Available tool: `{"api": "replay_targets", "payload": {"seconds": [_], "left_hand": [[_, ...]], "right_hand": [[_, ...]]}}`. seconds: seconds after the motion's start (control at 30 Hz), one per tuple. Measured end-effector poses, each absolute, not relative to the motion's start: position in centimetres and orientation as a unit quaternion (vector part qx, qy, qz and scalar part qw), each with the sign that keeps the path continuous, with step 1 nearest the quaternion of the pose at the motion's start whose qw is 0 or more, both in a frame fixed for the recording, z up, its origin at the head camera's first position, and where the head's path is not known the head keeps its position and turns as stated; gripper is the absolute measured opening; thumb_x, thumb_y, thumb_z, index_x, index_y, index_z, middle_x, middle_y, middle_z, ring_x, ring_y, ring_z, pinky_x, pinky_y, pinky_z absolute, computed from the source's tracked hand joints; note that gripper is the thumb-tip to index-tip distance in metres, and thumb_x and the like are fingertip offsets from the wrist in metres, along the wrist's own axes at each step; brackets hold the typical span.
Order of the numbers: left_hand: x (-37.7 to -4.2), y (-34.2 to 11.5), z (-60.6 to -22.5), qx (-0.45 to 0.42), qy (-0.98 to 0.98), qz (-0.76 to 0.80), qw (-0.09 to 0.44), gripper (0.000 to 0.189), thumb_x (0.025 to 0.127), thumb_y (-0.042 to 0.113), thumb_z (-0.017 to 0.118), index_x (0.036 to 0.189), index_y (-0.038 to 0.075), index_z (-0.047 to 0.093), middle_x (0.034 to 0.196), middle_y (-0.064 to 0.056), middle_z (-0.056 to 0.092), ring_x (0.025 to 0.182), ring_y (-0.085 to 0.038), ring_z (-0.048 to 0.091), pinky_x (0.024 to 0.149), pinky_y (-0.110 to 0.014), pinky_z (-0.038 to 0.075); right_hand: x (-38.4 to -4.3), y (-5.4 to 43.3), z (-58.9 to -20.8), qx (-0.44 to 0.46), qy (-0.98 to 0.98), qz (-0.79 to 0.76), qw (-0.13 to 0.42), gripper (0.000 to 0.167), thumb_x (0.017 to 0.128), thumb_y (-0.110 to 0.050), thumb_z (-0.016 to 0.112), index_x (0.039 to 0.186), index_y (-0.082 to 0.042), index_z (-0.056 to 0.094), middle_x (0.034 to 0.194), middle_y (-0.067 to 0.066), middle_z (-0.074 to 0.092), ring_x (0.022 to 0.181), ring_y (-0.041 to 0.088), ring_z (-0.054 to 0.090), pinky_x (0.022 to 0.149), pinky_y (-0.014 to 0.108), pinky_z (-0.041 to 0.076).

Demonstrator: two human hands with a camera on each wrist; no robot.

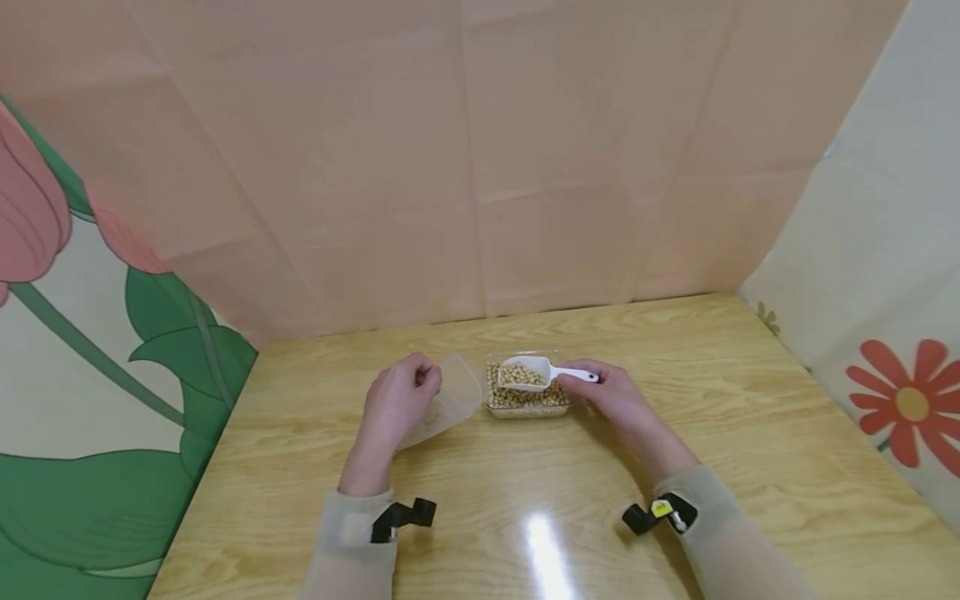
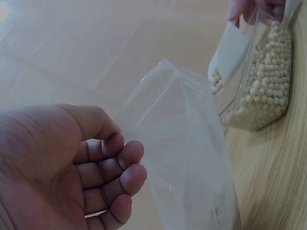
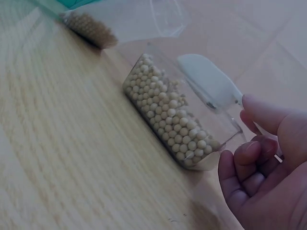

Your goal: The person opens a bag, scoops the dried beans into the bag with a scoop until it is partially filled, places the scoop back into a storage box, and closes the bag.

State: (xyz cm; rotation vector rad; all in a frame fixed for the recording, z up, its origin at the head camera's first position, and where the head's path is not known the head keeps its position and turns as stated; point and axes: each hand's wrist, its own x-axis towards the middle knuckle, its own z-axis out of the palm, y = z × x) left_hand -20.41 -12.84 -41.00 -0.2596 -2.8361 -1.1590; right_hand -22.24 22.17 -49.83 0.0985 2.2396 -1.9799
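My left hand (image 1: 399, 402) pinches the upper edge of a clear plastic zip bag (image 2: 192, 124) between thumb and index finger, the other fingers curled. Some round beige balls (image 3: 88, 29) lie at the bag's base. To its right, a clear rectangular container (image 1: 528, 412) stands on the table, filled with the same small bean-like balls (image 3: 168, 115). The handle of a white scoop (image 1: 558, 372) is in my right hand (image 1: 611, 392), gripped by thumb and fingers at the container's right end. Beige balls (image 1: 521, 376) fill the scoop's bowl, which is over the container.
The wood-grain table (image 1: 495, 483) reaches back to a pinkish cloth wall (image 1: 465, 183). Flower-patterned panels (image 1: 911, 404) border both sides. A black camera mount (image 1: 405, 518) is strapped on the left sleeve, and another mount (image 1: 660, 512) on the right.
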Motion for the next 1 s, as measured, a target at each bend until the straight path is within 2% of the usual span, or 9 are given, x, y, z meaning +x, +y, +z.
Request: {"api": "replay_targets", "payload": {"seconds": [0.1,0.3,0.47,0.6,0.7,1.0], "left_hand": [[-20.4,-12.8,-41.1,-0.084,-0.922,-0.376,0.031,0.021,0.111,0.020,0.059,0.097,0.012,0.071,0.077,-0.001,0.063,0.061,-0.019,0.051,0.061,-0.036,0.043],[-20.4,-12.8,-41.0,-0.082,-0.923,-0.374,0.031,0.022,0.111,0.021,0.058,0.096,0.012,0.071,0.076,-0.001,0.062,0.061,-0.019,0.051,0.061,-0.037,0.043],[-20.5,-12.9,-41.1,-0.086,-0.923,-0.375,0.033,0.021,0.111,0.020,0.059,0.097,0.011,0.071,0.076,-0.001,0.062,0.061,-0.019,0.052,0.061,-0.037,0.044],[-20.4,-12.9,-41.1,-0.086,-0.922,-0.375,0.034,0.021,0.111,0.021,0.058,0.096,0.012,0.070,0.076,-0.001,0.062,0.061,-0.019,0.051,0.061,-0.037,0.043],[-20.4,-12.9,-41.1,-0.084,-0.922,-0.377,0.033,0.022,0.112,0.021,0.058,0.096,0.012,0.070,0.076,-0.001,0.062,0.061,-0.019,0.051,0.061,-0.037,0.043],[-20.5,-12.9,-41.1,-0.084,-0.923,-0.373,0.035,0.020,0.111,0.020,0.059,0.097,0.012,0.071,0.078,-0.001,0.063,0.064,-0.019,0.052,0.063,-0.036,0.044]], "right_hand": [[-22.2,22.3,-49.6,0.036,0.737,-0.670,0.077,0.044,0.099,-0.029,0.086,0.133,-0.005,0.076,0.092,-0.005,0.073,0.083,0.010,0.062,0.071,0.025,0.051],[-21.7,22.8,-48.8,0.033,0.713,-0.695,0.088,0.041,0.101,-0.028,0.084,0.134,-0.006,0.075,0.118,0.004,0.078,0.102,0.016,0.074,0.091,0.031,0.059],[-21.3,22.8,-47.9,0.023,0.711,-0.699,0.079,0.038,0.103,-0.026,0.082,0.134,-0.005,0.075,0.124,-0.002,0.075,0.116,0.023,0.071,0.100,0.033,0.057],[-21.1,22.5,-47.2,0.009,0.713,-0.698,0.066,0.036,0.104,-0.024,0.081,0.133,-0.003,0.075,0.126,-0.002,0.074,0.124,0.029,0.068,0.103,0.034,0.056],[-20.9,22.2,-46.7,-0.002,0.715,-0.696,0.063,0.034,0.104,-0.023,0.080,0.132,-0.004,0.076,0.126,-0.002,0.074,0.124,0.030,0.068,0.103,0.034,0.056],[-20.4,20.6,-45.3,-0.028,0.719,-0.692,0.060,0.028,0.105,-0.019,0.079,0.128,-0.003,0.077,0.114,-0.002,0.077,0.111,0.024,0.071,0.101,0.037,0.057]]}}
